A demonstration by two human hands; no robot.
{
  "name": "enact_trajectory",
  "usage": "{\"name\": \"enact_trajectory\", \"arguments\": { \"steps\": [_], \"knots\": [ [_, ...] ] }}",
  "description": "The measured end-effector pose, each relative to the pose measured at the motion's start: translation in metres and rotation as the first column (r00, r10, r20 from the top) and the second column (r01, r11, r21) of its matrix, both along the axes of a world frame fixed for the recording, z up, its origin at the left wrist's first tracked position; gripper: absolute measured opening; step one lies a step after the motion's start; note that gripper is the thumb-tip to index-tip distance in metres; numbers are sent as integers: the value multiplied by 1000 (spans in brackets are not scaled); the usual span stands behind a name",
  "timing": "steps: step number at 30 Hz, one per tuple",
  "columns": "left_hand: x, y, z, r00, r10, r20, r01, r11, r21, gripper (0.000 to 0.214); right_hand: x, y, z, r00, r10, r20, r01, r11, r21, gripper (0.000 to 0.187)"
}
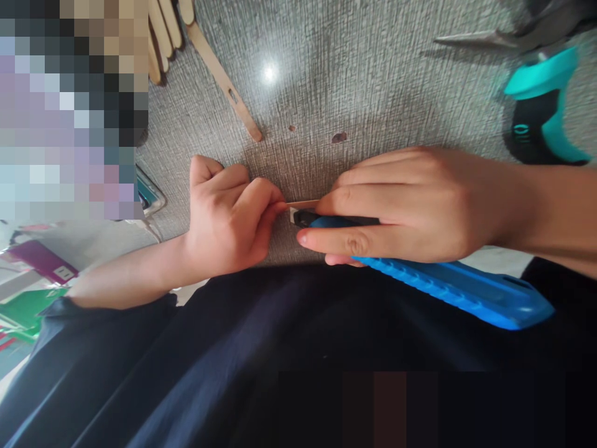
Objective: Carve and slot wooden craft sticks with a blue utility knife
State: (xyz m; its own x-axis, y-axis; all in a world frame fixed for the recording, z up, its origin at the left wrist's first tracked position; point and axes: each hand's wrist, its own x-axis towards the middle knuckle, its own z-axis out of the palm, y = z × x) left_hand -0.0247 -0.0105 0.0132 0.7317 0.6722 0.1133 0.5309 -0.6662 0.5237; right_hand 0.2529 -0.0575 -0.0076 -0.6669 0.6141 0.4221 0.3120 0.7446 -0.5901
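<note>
Only a short stretch of the thin wooden stick shows between the hands at the near edge of the grey table. The left hand is curled and pinches its end. The right hand lies flat and clasps the blue utility knife (blade tip hard to make out) against the stick.

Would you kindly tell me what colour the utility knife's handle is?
The utility knife handle is bright blue; head view shows it best.

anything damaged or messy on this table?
Minor only. The loose wooden stick has a small notch cut in it, and brown chips lie scattered on the table. The left hand pinches a thin strip; the right hand grips a blue knife.
</note>
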Motion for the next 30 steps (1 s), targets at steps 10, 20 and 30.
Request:
{"name": "enact_trajectory", "arguments": {
  "steps": [10,20,30],
  "knots": [
    [0,1,0,998,-9,-58,11,999,33,34,-1,1,1,1000,14,3,-14,1000,22,20],
    [-1,2,1,999,-11,-45,10,1000,-26,31,1,1,-2,999,32,-14,-33,999,-44,22],
    [-1,2,4,996,-28,-80,26,999,-25,30,0,-2,0,1000,19,1,-19,994,-104,25]
  ]
}}
